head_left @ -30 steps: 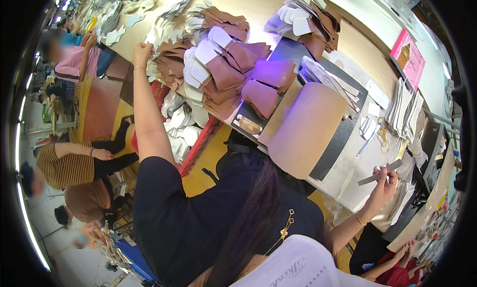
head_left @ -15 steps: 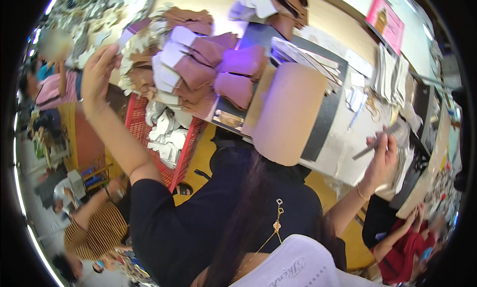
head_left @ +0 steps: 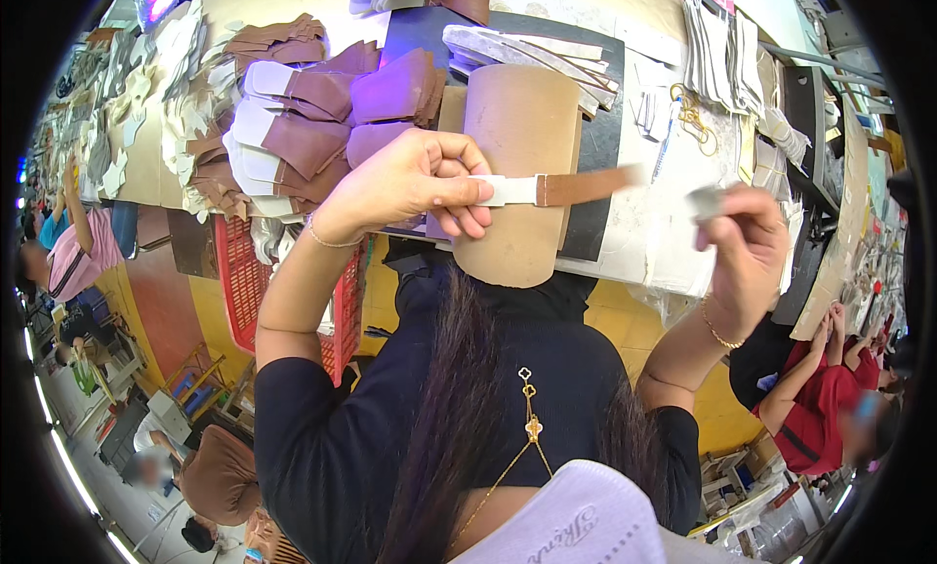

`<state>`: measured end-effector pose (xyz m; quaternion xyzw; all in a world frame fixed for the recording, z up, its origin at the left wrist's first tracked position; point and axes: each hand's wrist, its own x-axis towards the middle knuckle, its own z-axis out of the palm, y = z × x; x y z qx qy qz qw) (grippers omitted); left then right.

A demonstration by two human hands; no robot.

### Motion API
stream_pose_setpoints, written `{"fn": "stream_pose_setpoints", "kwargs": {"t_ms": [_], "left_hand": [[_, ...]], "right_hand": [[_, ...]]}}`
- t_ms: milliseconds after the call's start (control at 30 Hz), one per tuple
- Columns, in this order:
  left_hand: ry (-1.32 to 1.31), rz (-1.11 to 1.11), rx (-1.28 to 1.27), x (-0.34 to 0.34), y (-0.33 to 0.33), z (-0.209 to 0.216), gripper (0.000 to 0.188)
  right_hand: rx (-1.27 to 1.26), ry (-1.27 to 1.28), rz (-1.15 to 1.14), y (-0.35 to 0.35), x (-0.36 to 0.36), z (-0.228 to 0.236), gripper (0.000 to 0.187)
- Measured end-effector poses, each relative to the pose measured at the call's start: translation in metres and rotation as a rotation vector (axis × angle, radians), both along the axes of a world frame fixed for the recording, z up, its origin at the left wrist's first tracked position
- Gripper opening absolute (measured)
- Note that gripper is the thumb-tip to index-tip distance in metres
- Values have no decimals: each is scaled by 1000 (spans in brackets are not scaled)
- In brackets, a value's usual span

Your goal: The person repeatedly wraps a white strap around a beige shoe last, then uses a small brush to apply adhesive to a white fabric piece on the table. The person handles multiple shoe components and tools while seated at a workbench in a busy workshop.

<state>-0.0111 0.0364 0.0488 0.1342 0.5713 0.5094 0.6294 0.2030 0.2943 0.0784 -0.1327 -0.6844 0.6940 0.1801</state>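
One two-tone strip point(head_left: 564, 188), white toward its left end and brown toward its right, was stretched crosswise above a tan curved form point(head_left: 517, 247); whether the two touched could not be told. Brown end: blurred, just short of the other hand.

One left hand point(head_left: 451, 188): thumb and fingers pinched on the white end of the strip.

One right hand point(head_left: 748, 257): raised to the right of the strip, fingertips closed on a small grey piece point(head_left: 705, 203), blurred in outline and apart from the strip.

One pale surface point(head_left: 659, 242), bearing: a dark mat point(head_left: 597, 154), partly under the form; a bundle of pale strips point(head_left: 586, 76), behind the form; two adjacent piles of brown pieces point(head_left: 395, 86), left of the form; a fanned stack of white-and-brown pieces point(head_left: 307, 144), farther left; a tangle of yellow cord point(head_left: 691, 120), right of the mat; a row of long grey-white pieces point(head_left: 708, 52), toward the far right.

One red basket point(head_left: 234, 271), below the surface's left part, pale pieces inside.

One co-worker in red point(head_left: 815, 418), at the right, and one in pink point(head_left: 83, 252), at the left, both well apart from the strip.
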Motion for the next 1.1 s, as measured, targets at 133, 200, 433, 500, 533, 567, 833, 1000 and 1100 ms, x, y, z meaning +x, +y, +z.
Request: {"fn": "stream_pose_setpoints", "kwargs": {"t_ms": [133,200,433,500,533,567,833,1000,1100], "left_hand": [[-42,41,3,2,-8,-7,24],[-80,81,1,5,-11,-8,28],[-128,214,42,19,-16,-11,39],[-131,242,44,21,-17,-12,40],[-124,255,37,22,-17,-12,40],[-118,266,31,23,-17,-13,41],[-123,315,12,23,-17,-8,40],[-31,272,5,26,-13,-6,30],[13,281,0,28,-12,-6,24]], "right_hand": [[-38,-300,178,-20,-30,-5,12],[-2,-401,304,-24,-47,-7,15],[6,-584,473,-42,-82,-18,20],[36,-598,471,-46,-86,-21,20],[47,-609,466,-47,-86,-22,19],[58,-619,459,-48,-86,-22,19],[82,-645,407,-54,-83,-18,18],[129,-637,402,-55,-83,-18,19],[132,-593,423,-53,-81,-20,18]]}}
